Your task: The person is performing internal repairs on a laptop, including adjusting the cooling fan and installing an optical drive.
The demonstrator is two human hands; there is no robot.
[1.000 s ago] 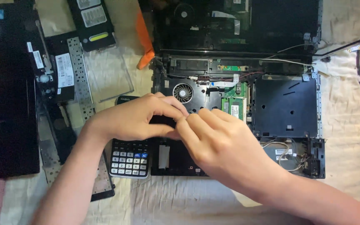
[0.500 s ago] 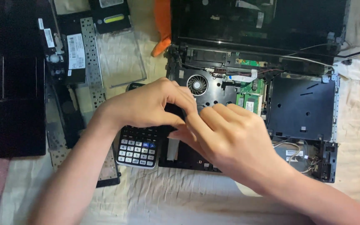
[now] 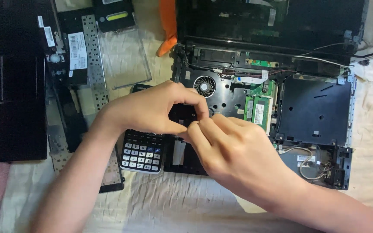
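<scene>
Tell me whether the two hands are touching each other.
Touching. The head view shows the left hand and right hand meeting at the fingertips above the opened laptop, no gap between them.

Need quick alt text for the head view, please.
Both hands, left hand and right hand, meet fingertip to fingertip over an opened laptop base with its fan exposed. A calculator lies under the left wrist.

The opened laptop (image 3: 255, 86) is black inside, with a green memory board (image 3: 259, 110) and grey fan (image 3: 204, 85). The calculator (image 3: 142, 151) is black with white and grey keys. An orange tool (image 3: 168, 26), possibly plastic, lies on the cream cloth (image 3: 152, 203).
</scene>
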